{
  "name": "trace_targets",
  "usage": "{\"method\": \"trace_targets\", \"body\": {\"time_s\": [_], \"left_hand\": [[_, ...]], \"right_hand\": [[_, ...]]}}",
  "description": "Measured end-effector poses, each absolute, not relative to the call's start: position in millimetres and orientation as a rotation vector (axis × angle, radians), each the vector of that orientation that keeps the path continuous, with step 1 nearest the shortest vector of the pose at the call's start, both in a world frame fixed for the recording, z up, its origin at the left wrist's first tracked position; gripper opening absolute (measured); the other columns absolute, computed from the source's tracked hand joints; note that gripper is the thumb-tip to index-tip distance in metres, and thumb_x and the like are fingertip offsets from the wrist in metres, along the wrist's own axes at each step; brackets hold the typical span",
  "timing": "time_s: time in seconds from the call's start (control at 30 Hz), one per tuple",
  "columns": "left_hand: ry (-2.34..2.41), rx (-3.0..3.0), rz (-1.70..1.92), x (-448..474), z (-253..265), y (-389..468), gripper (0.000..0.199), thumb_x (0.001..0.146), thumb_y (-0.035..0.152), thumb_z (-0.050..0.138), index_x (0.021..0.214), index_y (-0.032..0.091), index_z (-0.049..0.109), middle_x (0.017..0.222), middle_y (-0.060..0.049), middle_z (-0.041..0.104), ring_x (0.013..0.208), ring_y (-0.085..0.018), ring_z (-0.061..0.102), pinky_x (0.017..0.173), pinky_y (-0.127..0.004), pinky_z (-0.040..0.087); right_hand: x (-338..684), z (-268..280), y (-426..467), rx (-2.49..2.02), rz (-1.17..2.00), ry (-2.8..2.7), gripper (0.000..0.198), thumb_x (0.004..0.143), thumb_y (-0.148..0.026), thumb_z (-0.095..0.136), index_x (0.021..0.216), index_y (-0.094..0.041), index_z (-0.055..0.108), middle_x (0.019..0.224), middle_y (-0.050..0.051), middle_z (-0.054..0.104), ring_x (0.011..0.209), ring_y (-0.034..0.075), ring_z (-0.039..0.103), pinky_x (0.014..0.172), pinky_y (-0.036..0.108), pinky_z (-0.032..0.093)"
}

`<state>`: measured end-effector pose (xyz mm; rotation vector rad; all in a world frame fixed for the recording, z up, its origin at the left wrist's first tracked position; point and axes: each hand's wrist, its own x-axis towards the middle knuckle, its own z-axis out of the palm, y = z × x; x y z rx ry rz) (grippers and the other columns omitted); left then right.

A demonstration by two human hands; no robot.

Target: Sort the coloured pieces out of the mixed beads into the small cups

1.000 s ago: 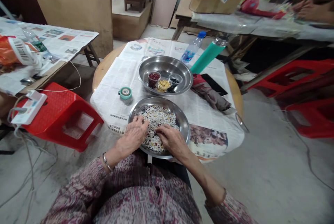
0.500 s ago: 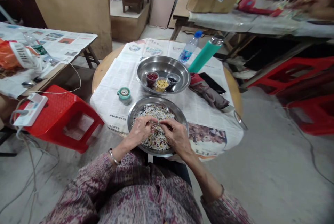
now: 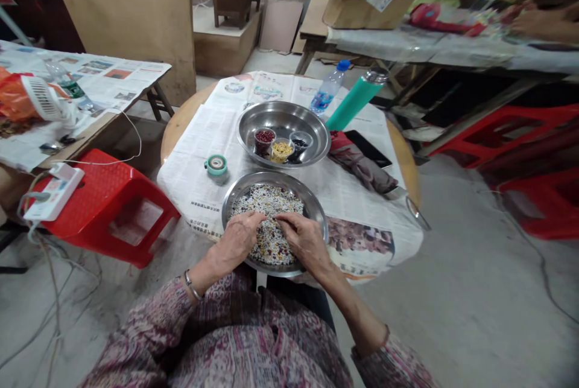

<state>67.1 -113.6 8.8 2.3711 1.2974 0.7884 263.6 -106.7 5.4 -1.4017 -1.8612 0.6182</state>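
Observation:
A round steel basin [image 3: 229, 190] rests at the table's near edge, spread with mixed white, yellow, dark red and black grains and beans [image 3: 271, 201]. Over its left part my left hand [image 3: 238, 238] is closed, thumb and fingers bunched low at the beans. From the right my right hand [image 3: 306, 241] comes over the same basin, its fingertips pinched together. Whatever lies between the fingertips is too small to make out. Behind stands a second steel basin [image 3: 253, 115] with three clear cups: red beans [image 3: 265, 137], yellow beans [image 3: 281, 149] and black beans [image 3: 300, 142].
Newspaper covers the round table [image 3: 199, 128]. On it are a roll of green tape [image 3: 216, 163], a water bottle [image 3: 329, 87], a green flask [image 3: 357, 100] and a folded umbrella [image 3: 362, 165]. A red stool [image 3: 113, 189] bears a power strip [image 3: 55, 192]. A person's hand shows far right.
My hands were raised with fingertips almost meeting above the beans; now they are lower and slightly apart. My left hand has turned knuckles up. The view has tilted slightly.

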Motion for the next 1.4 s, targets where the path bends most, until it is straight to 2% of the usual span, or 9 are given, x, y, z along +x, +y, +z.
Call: {"method": "trace_targets", "body": {"time_s": [0.17, 0.37, 0.63, 0.77, 0.87, 0.97, 1.17, 1.27, 1.4], "left_hand": [[1.291, 2.471, 0.684, 65, 16, -113, 0.031, 0.088, -0.003, 0.049, 0.103, 0.018, 0.066, 0.104, -0.006, 0.068, 0.102, -0.022, 0.060, 0.095, -0.039, 0.055], [1.358, 2.481, 0.727, 66, 22, -117, 0.013, 0.095, 0.013, 0.058, 0.102, 0.018, 0.067, 0.108, -0.007, 0.066, 0.106, -0.024, 0.058, 0.094, -0.041, 0.056], [1.378, 2.419, 0.758, 68, 22, -121, 0.020, 0.101, 0.013, 0.047, 0.098, 0.016, 0.066, 0.089, -0.005, 0.066, 0.090, -0.019, 0.062, 0.087, -0.035, 0.056], [1.305, 2.335, 0.798, 65, 20, -122, 0.041, 0.089, -0.007, 0.041, 0.113, 0.016, 0.064, 0.103, -0.006, 0.069, 0.101, -0.018, 0.064, 0.094, -0.035, 0.056], [1.238, 2.351, 0.801, 63, 18, -121, 0.051, 0.082, -0.011, 0.040, 0.117, 0.017, 0.062, 0.119, -0.007, 0.067, 0.112, -0.018, 0.063, 0.100, -0.036, 0.055], [1.253, 2.414, 0.816, 64, 15, -119, 0.044, 0.083, -0.008, 0.046, 0.113, 0.018, 0.064, 0.122, -0.006, 0.066, 0.113, -0.021, 0.061, 0.102, -0.039, 0.054], [1.344, 2.456, 0.732, 68, 10, -118, 0.018, 0.097, 0.010, 0.050, 0.101, 0.018, 0.066, 0.095, -0.005, 0.068, 0.093, -0.020, 0.063, 0.085, -0.034, 0.056], [1.360, 2.462, 0.684, 69, 10, -118, 0.016, 0.099, 0.014, 0.050, 0.098, 0.018, 0.065, 0.090, -0.004, 0.066, 0.089, -0.019, 0.063, 0.083, -0.032, 0.054], [1.370, 2.458, 0.663, 69, 10, -119, 0.016, 0.100, 0.016, 0.050, 0.098, 0.019, 0.065, 0.090, -0.004, 0.066, 0.087, -0.019, 0.063, 0.080, -0.032, 0.054]], "right_hand": [[263, 6, -108, -1.403, 0.526, -1.934, 0.023, 0.092, -0.023, 0.052, 0.094, -0.023, 0.074, 0.096, 0.007, 0.075, 0.092, 0.022, 0.070, 0.088, 0.038, 0.056], [263, 4, -107, -1.612, 0.114, -2.061, 0.026, 0.092, -0.026, 0.056, 0.114, -0.021, 0.069, 0.121, 0.013, 0.066, 0.112, 0.030, 0.059, 0.094, 0.045, 0.053], [258, 7, -112, -1.430, 0.450, -2.164, 0.021, 0.095, -0.025, 0.052, 0.098, -0.021, 0.072, 0.094, 0.007, 0.074, 0.090, 0.022, 0.069, 0.084, 0.036, 0.055], [259, 9, -106, -1.346, 0.513, -2.036, 0.024, 0.094, -0.023, 0.051, 0.101, -0.022, 0.073, 0.099, 0.007, 0.077, 0.093, 0.022, 0.072, 0.088, 0.036, 0.056], [263, 13, -97, -1.303, 0.515, -2.006, 0.026, 0.090, -0.021, 0.051, 0.102, -0.023, 0.074, 0.107, 0.007, 0.076, 0.103, 0.023, 0.071, 0.095, 0.039, 0.054], [265, 23, -87, -1.359, 0.542, -2.014, 0.023, 0.088, -0.023, 0.054, 0.097, -0.023, 0.075, 0.105, 0.007, 0.077, 0.100, 0.023, 0.071, 0.093, 0.040, 0.054], [266, 52, -65, -1.573, 0.676, -2.099, 0.020, 0.085, -0.026, 0.056, 0.088, -0.022, 0.075, 0.081, 0.004, 0.076, 0.071, 0.019, 0.069, 0.067, 0.031, 0.050], [264, 66, -53, -1.565, 0.687, -2.064, 0.020, 0.085, -0.029, 0.057, 0.088, -0.022, 0.076, 0.078, 0.003, 0.076, 0.068, 0.017, 0.067, 0.065, 0.030, 0.048], [259, 85, -26, -1.571, 0.418, -1.895, 0.024, 0.085, -0.034, 0.058, 0.091, -0.020, 0.077, 0.084, 0.005, 0.078, 0.069, 0.017, 0.066, 0.068, 0.032, 0.047]]}}
